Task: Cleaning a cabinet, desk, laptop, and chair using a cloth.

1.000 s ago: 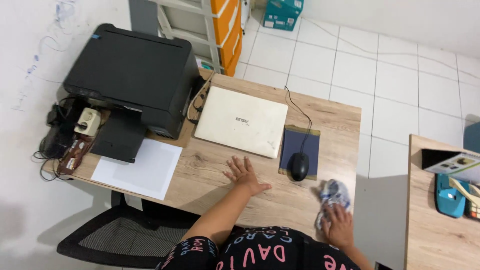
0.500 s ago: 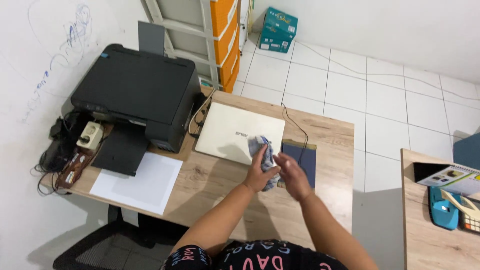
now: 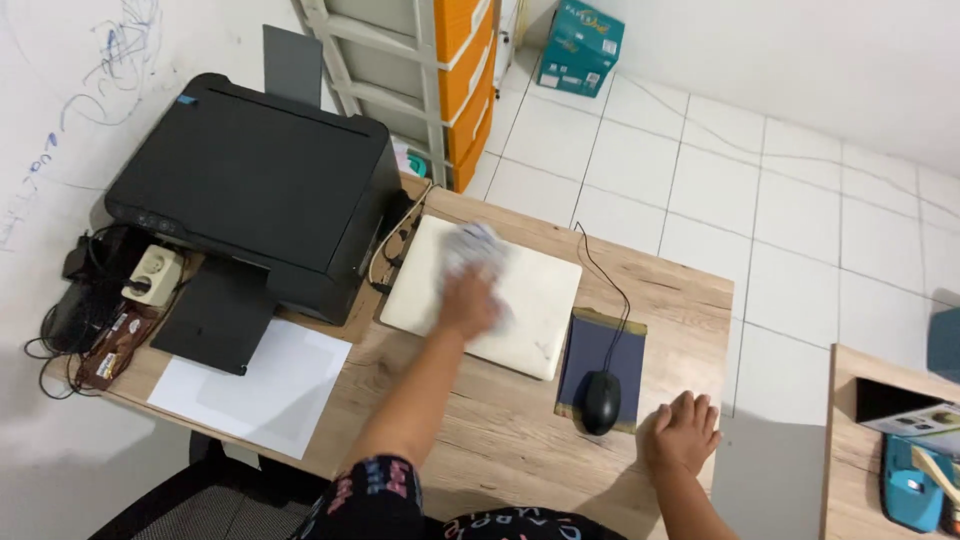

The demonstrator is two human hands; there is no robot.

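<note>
My left hand (image 3: 468,300) presses a crumpled white and blue cloth (image 3: 473,244) onto the lid of a closed white laptop (image 3: 530,300) on the wooden desk (image 3: 500,420); hand and cloth are motion-blurred. My right hand (image 3: 682,432) lies flat, fingers spread, on the desk near its right edge and holds nothing. It rests just right of a black wired mouse (image 3: 601,401) on a dark blue mouse pad (image 3: 600,352).
A black printer (image 3: 250,175) fills the desk's left end, with a white sheet (image 3: 255,385) below its tray and a power strip with cables (image 3: 110,300) at the far left. Orange drawers (image 3: 465,70), a teal box (image 3: 580,45), second desk (image 3: 880,460).
The cloth passed from my right hand to my left, which carried it up onto the laptop lid. My right hand dropped back to the desk by the mouse.
</note>
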